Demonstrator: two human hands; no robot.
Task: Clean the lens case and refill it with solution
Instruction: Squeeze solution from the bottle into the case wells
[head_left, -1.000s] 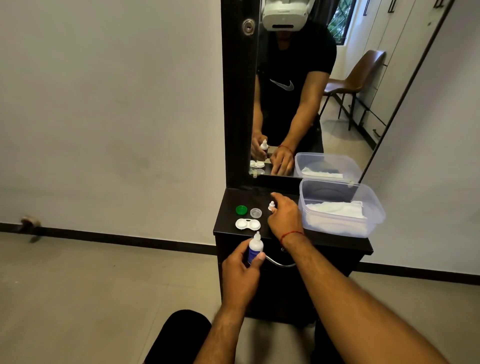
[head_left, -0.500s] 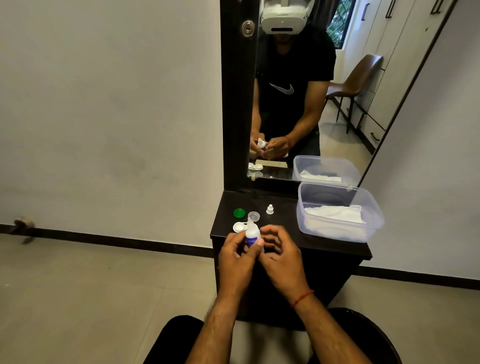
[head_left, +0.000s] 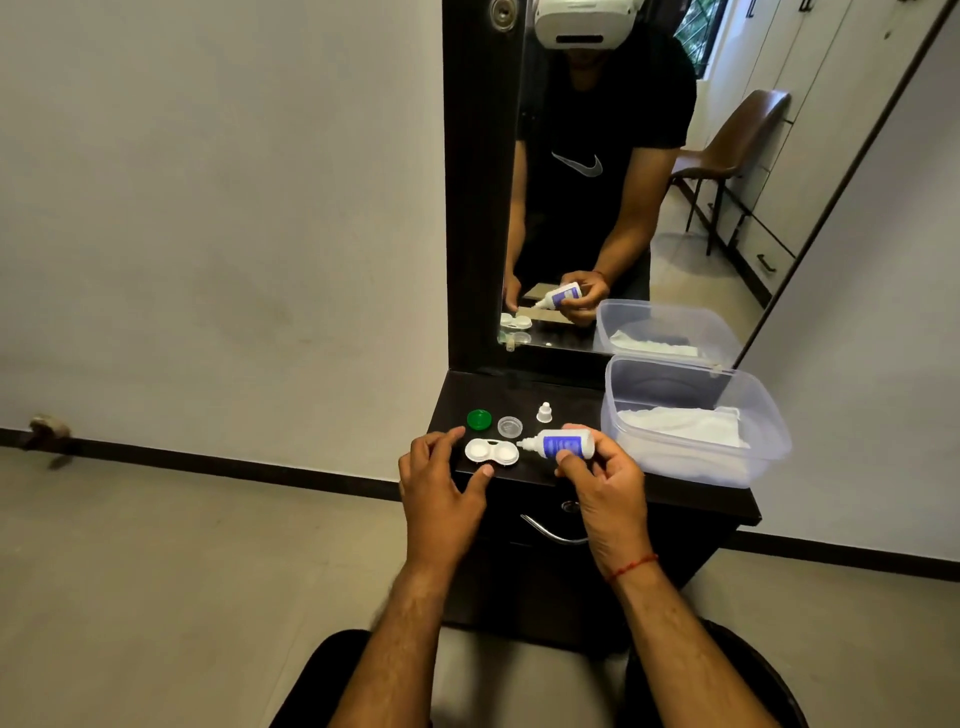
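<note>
Red thread (head_left: 631, 565) around the wrist of the right hand (head_left: 608, 488), both forearms extended forward from the lower edge of the view

Left hand (head_left: 441, 488) at the front left corner of the dark dresser top (head_left: 524, 392), palm down. Fingers (head_left: 436, 441) spread and loosely bent, holding nothing. Thumb tip just beside the near edge of the lens case (head_left: 491, 451), index tip past its left end; contact with the case not determinable

Right hand over the front edge of the dresser top, above the curved metal drawer handle (head_left: 550, 532). Thumb and fingertips pinching the solution bottle (head_left: 563, 444) around its blue label. Bottle held on its side, uncapped, nozzle pointing left, tip at the right rim of the lens case

Lens case: white, twin wells, both uncovered, flat on the dresser top near the front edge, between the two hands

Behind the case, left to right: green cap (head_left: 479, 419), clear cap (head_left: 509, 426), small white bottle cap (head_left: 544, 412) standing upright. All three apart from each other and from the case

Right of the bottle: translucent plastic tub (head_left: 769, 415), lidless, overhanging neither hand, with white cloth (head_left: 685, 426) lying inside

Farthest back: tall mirror (head_left: 597, 182) in a dark frame against the wall, reflecting the hands, the bottle, the case, the tub and a brown chair
</note>
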